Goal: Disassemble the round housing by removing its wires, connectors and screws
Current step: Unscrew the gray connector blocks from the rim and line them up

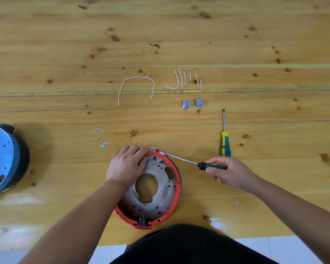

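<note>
Both hands work: left hand (pixel 126 164) presses the round housing (pixel 176 187), right hand's fingers (pixel 211 169) clamp the screwdriver (pixel 181 159) (its tip could slip off the connector (pixel 161 153)).

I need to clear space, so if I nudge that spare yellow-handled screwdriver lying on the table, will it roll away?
The spare screwdriver would probably roll sideways: its handle looks rounded and it lies flat on the smooth wooden table. It is likely stiff, with a straight metal shaft, and handle-heavy, so it may pivot around the handle.

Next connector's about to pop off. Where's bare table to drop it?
Free: between the wires and orange housing; also right of the yellow screwdriver. Crowded: around the grey connectors and the labels left of the left hand.
</note>
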`<state>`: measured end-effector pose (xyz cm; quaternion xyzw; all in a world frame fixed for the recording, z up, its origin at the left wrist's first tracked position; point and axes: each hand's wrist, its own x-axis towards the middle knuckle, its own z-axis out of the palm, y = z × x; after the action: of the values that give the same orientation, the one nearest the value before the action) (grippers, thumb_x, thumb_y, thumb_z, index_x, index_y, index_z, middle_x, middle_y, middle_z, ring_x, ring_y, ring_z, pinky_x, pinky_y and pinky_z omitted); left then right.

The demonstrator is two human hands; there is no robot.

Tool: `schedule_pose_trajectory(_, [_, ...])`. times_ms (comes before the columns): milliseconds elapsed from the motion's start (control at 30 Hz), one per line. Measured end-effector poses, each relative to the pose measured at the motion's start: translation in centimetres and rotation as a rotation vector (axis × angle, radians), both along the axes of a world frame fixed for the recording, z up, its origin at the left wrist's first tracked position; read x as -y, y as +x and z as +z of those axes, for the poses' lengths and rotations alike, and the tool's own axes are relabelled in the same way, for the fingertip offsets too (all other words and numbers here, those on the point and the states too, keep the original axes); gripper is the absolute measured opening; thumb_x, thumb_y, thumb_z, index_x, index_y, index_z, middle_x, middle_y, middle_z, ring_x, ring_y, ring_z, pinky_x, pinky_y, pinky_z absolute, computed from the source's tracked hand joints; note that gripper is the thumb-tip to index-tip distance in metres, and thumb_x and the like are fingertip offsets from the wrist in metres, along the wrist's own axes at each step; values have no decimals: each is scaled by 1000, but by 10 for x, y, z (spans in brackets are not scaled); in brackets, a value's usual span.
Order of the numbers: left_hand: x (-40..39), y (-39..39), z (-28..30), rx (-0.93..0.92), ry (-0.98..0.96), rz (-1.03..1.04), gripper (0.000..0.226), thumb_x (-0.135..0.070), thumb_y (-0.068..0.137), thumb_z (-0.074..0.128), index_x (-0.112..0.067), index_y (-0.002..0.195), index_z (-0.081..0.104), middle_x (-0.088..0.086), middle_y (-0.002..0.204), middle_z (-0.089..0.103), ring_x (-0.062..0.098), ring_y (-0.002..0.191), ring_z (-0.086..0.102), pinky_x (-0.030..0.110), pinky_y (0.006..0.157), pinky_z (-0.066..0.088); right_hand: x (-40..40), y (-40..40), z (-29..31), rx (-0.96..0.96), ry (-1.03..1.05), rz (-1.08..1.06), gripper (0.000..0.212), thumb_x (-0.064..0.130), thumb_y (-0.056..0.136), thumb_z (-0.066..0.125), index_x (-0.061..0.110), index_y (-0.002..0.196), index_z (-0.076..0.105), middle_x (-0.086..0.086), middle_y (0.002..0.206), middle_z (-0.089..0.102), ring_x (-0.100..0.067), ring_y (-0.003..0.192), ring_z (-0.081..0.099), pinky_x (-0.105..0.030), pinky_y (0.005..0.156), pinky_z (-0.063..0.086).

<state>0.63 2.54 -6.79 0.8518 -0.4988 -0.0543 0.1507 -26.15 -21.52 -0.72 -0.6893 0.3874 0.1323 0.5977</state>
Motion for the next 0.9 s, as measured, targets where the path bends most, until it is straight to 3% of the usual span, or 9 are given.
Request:
schedule_pose_trajectory(167, [0, 10, -5, 44, -43, -103, 27, -42, 99, 55, -26, 112, 72, -4, 95, 65, 27, 85, 60, 40, 66, 56, 17, 9, 9, -11, 10, 20, 14, 30, 98, 74, 37, 109, 76, -2, 75, 71, -20, 53, 43, -26, 53, 43])
schedule_pose_trajectory(400, [12, 37, 1, 28, 24, -440, 28, -47, 102, 52, -34, 117, 72, -6, 114, 68, 24, 98, 64, 38, 79, 56, 31, 7, 14, -56, -17, 88, 13, 27, 101, 70, 28, 113, 75, -1, 76, 73, -19, 54, 49, -28, 58, 47])
schedule_pose_trajectory(600, [8, 26, 14, -33, 106, -281, 40, -54, 99, 43, -39, 123, 71, -12, 122, 69, 20, 115, 63, 39, 92, 48, 41, -4, 14, -68, 25, 110, 13, 29, 98, 73, 31, 110, 79, -5, 78, 76, -20, 56, 52, -24, 59, 48])
schedule_pose_trajectory(700, [5, 15, 15, -107, 144, -184, 32, -48, 102, 56, -38, 130, 68, -12, 129, 67, 20, 124, 58, 40, 99, 45, 44, -4, 14, -62, 35, 139, 12, 31, 98, 73, 38, 104, 80, -5, 77, 76, -18, 53, 52, -22, 56, 47])
schedule_pose_trajectory(767, [6, 13, 14, -135, 145, -160, 31, -46, 101, 61, -38, 129, 70, -12, 129, 67, 21, 124, 58, 42, 98, 47, 47, 0, 14, -66, 20, 172, 12, 34, 98, 72, 43, 103, 79, -3, 78, 76, -17, 52, 52, -21, 56, 46])
schedule_pose_trajectory(900, [6, 15, 13, -119, 117, -172, 45, -59, 97, 40, -42, 125, 70, -16, 127, 67, 19, 121, 59, 41, 90, 53, 56, 14, 20, -85, -15, 230, 10, 38, 97, 72, 45, 100, 78, -1, 78, 77, -15, 51, 52, -18, 54, 44])
